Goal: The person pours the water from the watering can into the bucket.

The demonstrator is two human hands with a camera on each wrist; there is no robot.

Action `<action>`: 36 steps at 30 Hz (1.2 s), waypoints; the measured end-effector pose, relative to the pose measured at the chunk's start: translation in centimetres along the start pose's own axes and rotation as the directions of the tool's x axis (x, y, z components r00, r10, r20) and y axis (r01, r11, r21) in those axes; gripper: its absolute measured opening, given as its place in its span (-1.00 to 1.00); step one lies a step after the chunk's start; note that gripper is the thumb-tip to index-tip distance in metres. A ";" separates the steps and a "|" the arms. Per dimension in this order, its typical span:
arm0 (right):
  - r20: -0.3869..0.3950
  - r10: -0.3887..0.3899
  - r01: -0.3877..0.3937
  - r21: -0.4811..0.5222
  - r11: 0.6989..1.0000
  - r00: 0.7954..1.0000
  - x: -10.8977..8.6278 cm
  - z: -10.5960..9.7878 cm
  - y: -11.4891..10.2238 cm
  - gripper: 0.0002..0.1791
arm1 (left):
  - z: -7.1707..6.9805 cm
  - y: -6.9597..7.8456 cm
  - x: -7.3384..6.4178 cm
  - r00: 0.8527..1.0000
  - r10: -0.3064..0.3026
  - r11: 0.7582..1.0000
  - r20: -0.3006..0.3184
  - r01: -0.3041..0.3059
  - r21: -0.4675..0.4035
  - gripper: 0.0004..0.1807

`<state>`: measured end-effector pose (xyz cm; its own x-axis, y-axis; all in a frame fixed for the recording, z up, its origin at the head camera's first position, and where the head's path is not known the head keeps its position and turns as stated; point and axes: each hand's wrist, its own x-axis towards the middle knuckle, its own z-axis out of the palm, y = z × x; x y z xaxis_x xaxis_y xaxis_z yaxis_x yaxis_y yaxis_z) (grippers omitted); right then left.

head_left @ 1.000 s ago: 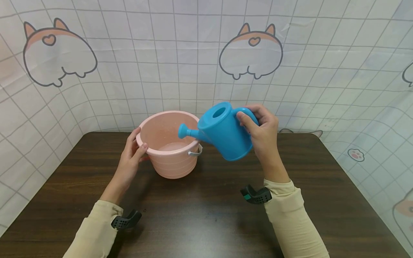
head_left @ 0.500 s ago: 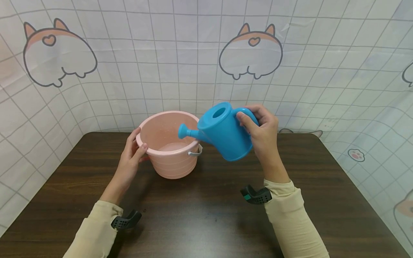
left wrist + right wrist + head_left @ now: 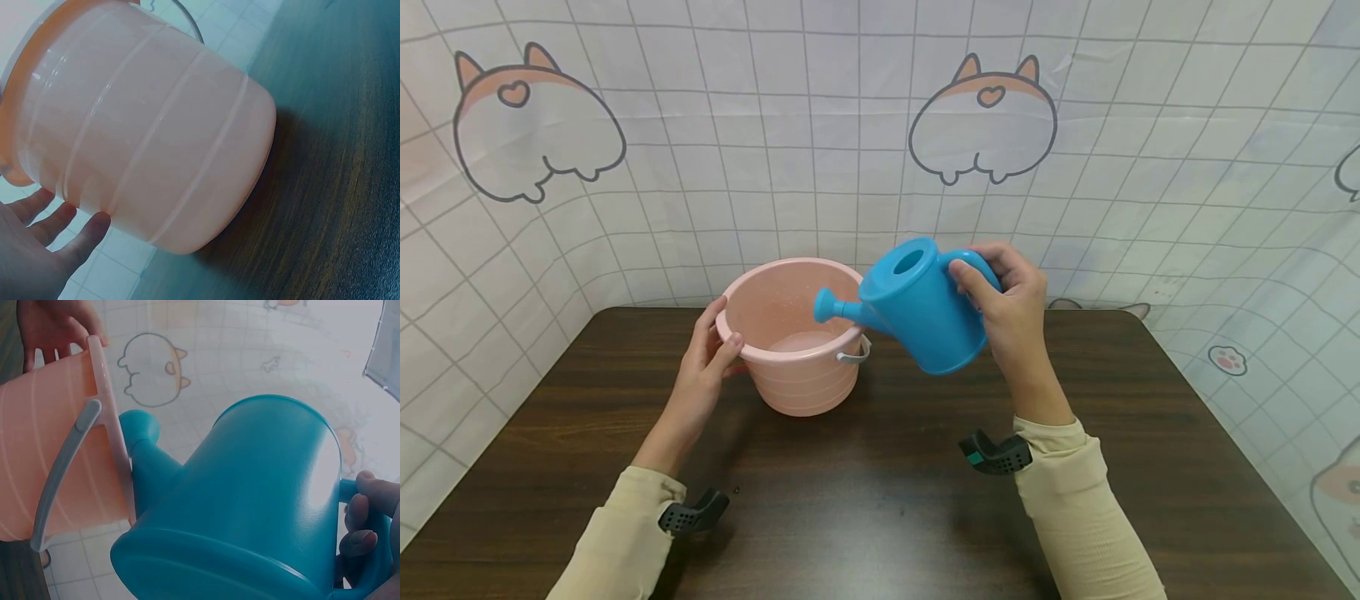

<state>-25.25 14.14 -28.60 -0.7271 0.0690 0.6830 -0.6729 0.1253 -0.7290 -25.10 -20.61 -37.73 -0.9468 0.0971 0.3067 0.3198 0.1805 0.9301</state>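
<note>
A pink bucket (image 3: 805, 379) stands on the dark wooden table, its mouth facing up. At its left side my left hand (image 3: 700, 358) holds it, thumb over the rim and fingers against the outer wall. In the left wrist view several fingertips (image 3: 94, 228) touch that wall. My right hand (image 3: 1011, 300) grips the handle of a blue watering can (image 3: 921, 312), raised off the table and tilted toward the bucket. The can's sprinkler head (image 3: 826, 305) reaches over the rim into the bucket. I see no stream from it; a paler patch shows on the bucket's floor.
The wooden table (image 3: 865, 500) extends to both sides and toward me. Behind it hangs a white gridded cloth (image 3: 820, 167) with cartoon corgi prints. The bucket's grey carrying handle (image 3: 65, 475) hangs down on its right side.
</note>
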 end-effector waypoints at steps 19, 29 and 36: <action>0.003 -0.003 0.003 -0.005 1.000 1.000 0.0 -0.1 0.1 -0.77 | 0.0 -0.1 0.0 1.000 0.002 1.000 0.002 -0.002 -0.010 -0.37; 0.002 0.005 -0.005 -0.012 1.000 1.000 0.0 0.0 0.0 -0.77 | 0.1 -0.1 0.1 1.000 0.010 1.000 -0.002 -0.010 -0.020 -0.38; 0.003 0.017 -0.017 -0.004 1.000 1.000 0.0 -0.1 0.0 -0.78 | 0.1 -0.2 0.1 1.000 0.010 1.000 -0.002 -0.010 -0.015 -0.38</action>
<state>-25.27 14.19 -28.55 -0.7387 0.0682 0.6706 -0.6601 0.1285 -0.7401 -25.23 -20.58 -37.89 -0.9437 0.0966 0.3163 0.3286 0.1644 0.9301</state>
